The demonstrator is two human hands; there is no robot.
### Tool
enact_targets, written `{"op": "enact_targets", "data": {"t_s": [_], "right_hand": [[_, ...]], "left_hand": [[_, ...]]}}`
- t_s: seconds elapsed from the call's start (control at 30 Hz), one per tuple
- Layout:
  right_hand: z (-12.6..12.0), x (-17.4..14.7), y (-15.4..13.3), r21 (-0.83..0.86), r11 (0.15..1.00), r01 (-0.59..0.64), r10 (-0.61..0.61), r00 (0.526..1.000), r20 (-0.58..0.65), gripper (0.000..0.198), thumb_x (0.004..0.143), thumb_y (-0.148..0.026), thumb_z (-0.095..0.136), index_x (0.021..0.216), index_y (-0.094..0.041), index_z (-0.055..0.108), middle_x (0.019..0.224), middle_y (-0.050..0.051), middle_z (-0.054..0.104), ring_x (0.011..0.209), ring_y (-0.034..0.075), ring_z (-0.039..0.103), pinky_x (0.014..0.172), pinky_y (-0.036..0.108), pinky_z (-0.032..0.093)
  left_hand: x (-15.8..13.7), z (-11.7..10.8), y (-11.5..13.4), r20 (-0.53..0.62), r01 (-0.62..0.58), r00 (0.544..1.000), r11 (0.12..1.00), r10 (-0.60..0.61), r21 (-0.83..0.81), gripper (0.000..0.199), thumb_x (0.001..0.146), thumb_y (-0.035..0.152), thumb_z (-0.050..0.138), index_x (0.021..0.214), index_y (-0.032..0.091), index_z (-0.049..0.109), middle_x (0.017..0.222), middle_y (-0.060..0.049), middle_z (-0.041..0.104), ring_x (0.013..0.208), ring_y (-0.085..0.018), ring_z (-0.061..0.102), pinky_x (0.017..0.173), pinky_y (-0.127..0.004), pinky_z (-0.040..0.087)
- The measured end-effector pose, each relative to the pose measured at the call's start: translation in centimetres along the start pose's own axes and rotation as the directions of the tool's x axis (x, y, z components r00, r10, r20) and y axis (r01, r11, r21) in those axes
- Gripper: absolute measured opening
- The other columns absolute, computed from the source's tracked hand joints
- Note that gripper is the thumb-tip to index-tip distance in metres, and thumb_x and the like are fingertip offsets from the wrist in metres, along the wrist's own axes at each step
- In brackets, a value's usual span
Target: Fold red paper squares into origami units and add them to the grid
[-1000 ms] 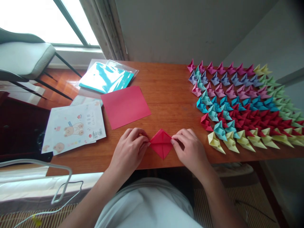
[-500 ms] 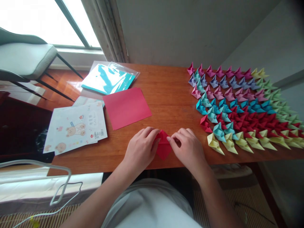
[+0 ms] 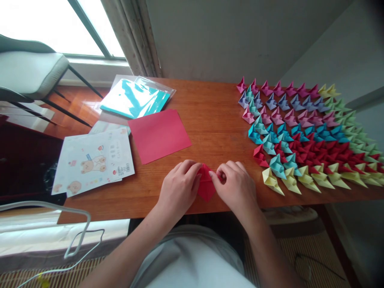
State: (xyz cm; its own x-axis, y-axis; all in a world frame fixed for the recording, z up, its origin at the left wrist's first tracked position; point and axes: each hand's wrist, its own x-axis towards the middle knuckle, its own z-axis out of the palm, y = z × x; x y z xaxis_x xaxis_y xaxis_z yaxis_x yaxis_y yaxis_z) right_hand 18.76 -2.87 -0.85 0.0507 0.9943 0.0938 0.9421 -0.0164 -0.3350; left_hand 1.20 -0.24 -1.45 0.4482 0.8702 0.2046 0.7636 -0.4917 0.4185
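L hand (image 3: 181,185) is closed in a pinch on the left side of a red origami piece (image 3: 207,193), thumb & fingers together; R hand (image 3: 236,183) pinches its right side, thumb tip on the paper, fingers curled. Piece is on the wooden table (image 3: 214,120) nr the front edge, btwn both hands, lower pt toward the person.

Main risk, I'd say: skewed fold, if one hand pulls or presses harder than the other & the sides come in uneven. Fingers cover both side corners, so misalignment cd go unseen. Too tight a pinch might crumple or tear the paper, esp. at a corner. R hand is also nr the pale yellow origami row (image 3: 272,181); an outward swing cd knock it. Red paper sheets (image 3: 160,137), up & left, look out of harm's way.

Pose: forearms slant in from below, converging; backs of hands up, wrists low over the table edge, fingertips turned inward, hands roughly level w/ each other.
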Motion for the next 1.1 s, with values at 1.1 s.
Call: {"op": "enact_targets", "data": {"t_s": [1.1], "right_hand": [[0.0,0.1,0.7,0.079,0.994,0.081,-0.075,0.995,-0.068,0.015,0.095,-0.028,0.06,0.082,-0.022,0.062,0.081,0.005,0.067,0.08,0.022,0.057,0.071,0.034,0.043]], "left_hand": [[-2.9,-0.1,2.3,0.185,-0.302,0.946,0.932,0.267,0.199,0.053,0.1,0.03,0.046,0.144,0.002,0.049,0.155,-0.02,0.045,0.143,-0.033,0.044,0.114,-0.044,0.04]]}}
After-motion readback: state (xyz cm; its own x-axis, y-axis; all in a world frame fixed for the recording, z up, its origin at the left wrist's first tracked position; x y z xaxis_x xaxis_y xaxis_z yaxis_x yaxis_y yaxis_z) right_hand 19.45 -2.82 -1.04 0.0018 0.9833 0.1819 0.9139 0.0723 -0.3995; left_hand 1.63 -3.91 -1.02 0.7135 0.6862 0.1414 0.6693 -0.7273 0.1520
